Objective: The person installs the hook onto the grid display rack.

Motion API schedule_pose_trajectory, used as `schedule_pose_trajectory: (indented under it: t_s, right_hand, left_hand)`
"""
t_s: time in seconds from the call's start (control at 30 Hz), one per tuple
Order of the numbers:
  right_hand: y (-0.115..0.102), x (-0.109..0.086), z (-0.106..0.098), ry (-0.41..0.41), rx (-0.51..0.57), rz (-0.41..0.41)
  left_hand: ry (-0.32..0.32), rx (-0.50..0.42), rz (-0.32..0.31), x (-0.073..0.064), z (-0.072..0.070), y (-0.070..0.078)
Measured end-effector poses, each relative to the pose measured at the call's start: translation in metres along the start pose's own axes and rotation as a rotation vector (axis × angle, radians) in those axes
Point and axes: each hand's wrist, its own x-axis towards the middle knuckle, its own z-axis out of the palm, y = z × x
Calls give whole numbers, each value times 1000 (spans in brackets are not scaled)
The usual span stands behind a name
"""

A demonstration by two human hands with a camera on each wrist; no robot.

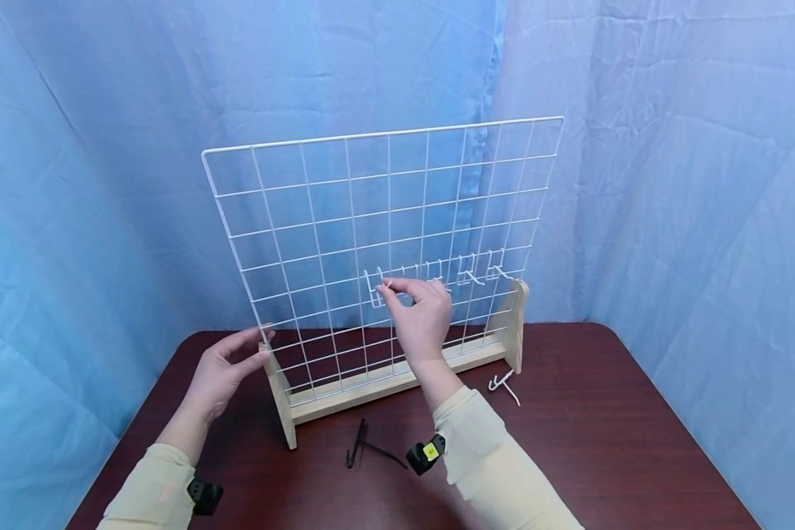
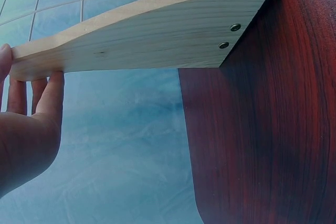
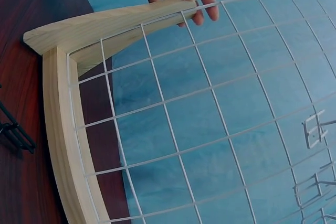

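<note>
A white wire grid [image 1: 384, 135] stands upright in a wooden stand [image 1: 351, 395]. My left hand [image 1: 215, 375] grips the upper end of the left wooden side piece [image 2: 147, 35], thumb on one face and fingers on the other. Near the grid's lower middle, my right hand [image 1: 424, 320] pinches the tip of a white hook [image 1: 374, 291] between thumb and forefinger; its frame lies against the wires. Further right, white hooks [image 1: 470, 277] hang in a row on the grid, some partly hidden behind my right hand. The right wrist view shows hooks [image 3: 315, 130] at its edge, but not my right hand.
On the dark red table [image 1: 589, 442], a black hook [image 1: 357, 444] lies in front of the stand. Another white hook [image 1: 500, 383] lies near the stand's right foot. Blue curtains [image 1: 139, 88] surround the table behind and at the sides.
</note>
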Motion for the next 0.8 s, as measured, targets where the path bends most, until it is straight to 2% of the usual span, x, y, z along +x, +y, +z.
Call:
schedule_pose_trajectory:
  t_s: [0.3, 0.8]
  right_hand:
    - [0, -4, -6, -1, 79, -40]
    - [6, -18, -24, 4, 131, 1]
  left_hand:
    - [1, -7, 7, 0, 0, 0]
    - [-1, -6, 3, 0, 1, 0]
